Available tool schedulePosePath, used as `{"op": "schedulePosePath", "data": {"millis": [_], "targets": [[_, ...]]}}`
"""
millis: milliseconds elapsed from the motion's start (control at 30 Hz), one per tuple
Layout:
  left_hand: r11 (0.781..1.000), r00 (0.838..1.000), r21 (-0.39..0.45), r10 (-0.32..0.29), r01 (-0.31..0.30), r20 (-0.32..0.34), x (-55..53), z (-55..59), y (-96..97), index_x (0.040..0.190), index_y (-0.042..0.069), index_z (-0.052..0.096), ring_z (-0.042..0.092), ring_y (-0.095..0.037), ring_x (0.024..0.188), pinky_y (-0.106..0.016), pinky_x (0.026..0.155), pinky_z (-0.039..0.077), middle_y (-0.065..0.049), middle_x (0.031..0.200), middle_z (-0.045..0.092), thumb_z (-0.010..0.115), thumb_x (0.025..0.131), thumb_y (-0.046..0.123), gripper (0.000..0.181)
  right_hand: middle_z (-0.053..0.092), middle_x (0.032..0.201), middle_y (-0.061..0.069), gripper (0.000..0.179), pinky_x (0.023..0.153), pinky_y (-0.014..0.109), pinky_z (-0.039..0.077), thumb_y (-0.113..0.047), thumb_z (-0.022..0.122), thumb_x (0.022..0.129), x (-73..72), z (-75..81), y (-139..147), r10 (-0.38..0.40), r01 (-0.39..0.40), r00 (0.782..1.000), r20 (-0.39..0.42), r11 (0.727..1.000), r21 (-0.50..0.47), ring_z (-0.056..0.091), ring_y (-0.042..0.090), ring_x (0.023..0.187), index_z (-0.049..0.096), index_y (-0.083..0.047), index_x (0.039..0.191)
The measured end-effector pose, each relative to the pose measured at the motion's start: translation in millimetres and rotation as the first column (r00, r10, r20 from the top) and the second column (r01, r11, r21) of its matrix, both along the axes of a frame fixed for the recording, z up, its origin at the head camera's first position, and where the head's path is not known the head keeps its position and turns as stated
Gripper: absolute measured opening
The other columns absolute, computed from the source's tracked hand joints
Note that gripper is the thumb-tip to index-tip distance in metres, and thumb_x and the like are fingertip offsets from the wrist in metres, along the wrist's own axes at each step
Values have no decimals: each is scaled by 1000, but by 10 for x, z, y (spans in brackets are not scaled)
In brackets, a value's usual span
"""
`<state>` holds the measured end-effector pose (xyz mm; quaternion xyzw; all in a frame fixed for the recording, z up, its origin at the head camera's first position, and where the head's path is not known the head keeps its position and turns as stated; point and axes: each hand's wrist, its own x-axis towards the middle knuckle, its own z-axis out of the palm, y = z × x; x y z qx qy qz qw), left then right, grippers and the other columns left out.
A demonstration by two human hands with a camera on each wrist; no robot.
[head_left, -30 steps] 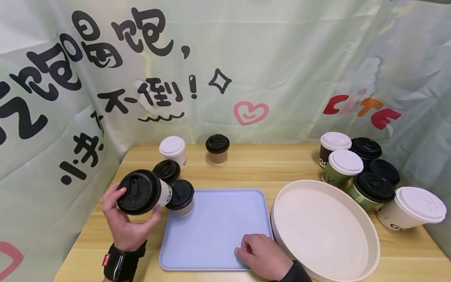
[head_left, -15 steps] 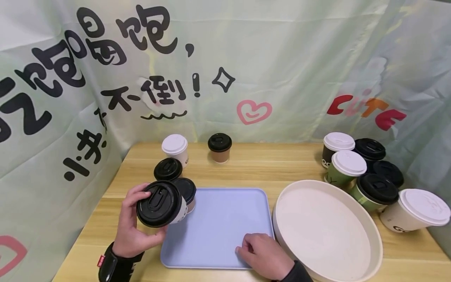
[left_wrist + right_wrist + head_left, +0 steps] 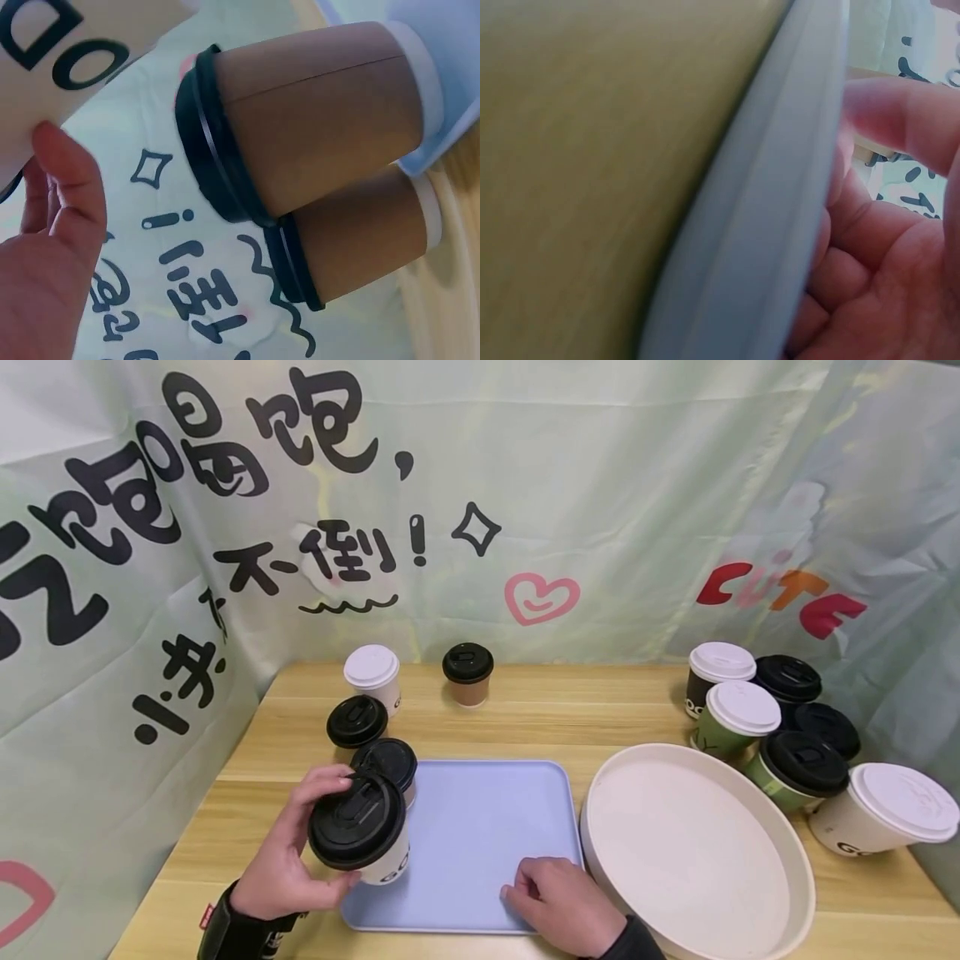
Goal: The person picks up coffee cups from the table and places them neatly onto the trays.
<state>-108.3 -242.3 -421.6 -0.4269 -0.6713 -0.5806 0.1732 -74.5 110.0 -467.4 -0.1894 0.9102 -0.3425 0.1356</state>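
Observation:
In the head view my left hand (image 3: 288, 860) grips a white paper coffee cup (image 3: 386, 862) with a black lid, thumb and fingers around its sides. The cup is over the left part of the blue tray (image 3: 480, 827); I cannot tell whether its base touches. Just behind it stands a black-lidded brown paper cup (image 3: 322, 112), clear in the left wrist view, with another brown cup (image 3: 375, 232) beside it. My right hand (image 3: 566, 902) rests loosely curled at the tray's front right, holding nothing. The tray's edge (image 3: 742, 225) partly hides its fingers in the right wrist view.
A white-lidded cup (image 3: 372, 677) and a small brown cup (image 3: 468, 675) stand at the back. Right of the tray lies a large round cream tray (image 3: 693, 852). Several lidded cups, including a green one (image 3: 723, 731), crowd the right side against the printed curtain (image 3: 622, 485).
My left hand has moved right and toward me with the white cup, from beside the brown cups to over the blue tray. The cup is more upright. My right hand has stayed put.

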Motion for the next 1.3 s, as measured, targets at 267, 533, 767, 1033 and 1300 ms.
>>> {"op": "schedulePosePath", "data": {"millis": [267,533,767,1033,1300], "targets": [[958,991,-262,132,-120,28,20,6,21,135,8,62,46,-24,128,-25,108,35,-18,139,48,91,56,1,85,46,61,-15,34,59,26,38,-38,68,98,2,10,-16,-2,2,1000,7,1000,2,45,3,58,55,-24,70],[913,971,-379,208,-150,115,-13,-64,23,133,17,59,46,-21,129,-25,108,36,-9,141,46,92,61,6,81,47,62,-13,35,59,27,38,-39,69,98,5,8,-10,-8,8,1000,7,1000,2,44,4,58,55,-23,70],[906,969,-398,212,-147,126,-38,-113,29,127,18,54,48,-21,130,-21,110,34,-10,143,48,94,60,11,78,47,62,-13,35,59,27,37,-40,69,97,4,1,-8,-14,14,1000,13,1000,15,44,4,58,55,-24,70],[833,945,-521,297,-186,136,-11,-67,-1,149,20,52,48,-17,125,-33,103,43,3,141,44,96,65,19,95,46,62,-13,34,60,27,37,-39,69,97,1,13,-19,-18,17,1000,25,1000,26,44,5,59,55,-23,70],[824,941,-532,311,-196,136,-6,-51,-8,150,22,55,48,-18,125,-34,101,44,4,143,41,98,65,20,95,46,62,-13,35,60,27,38,-40,69,98,3,9,-12,-16,16,1000,12,1000,25,44,4,58,55,-23,70]]}}
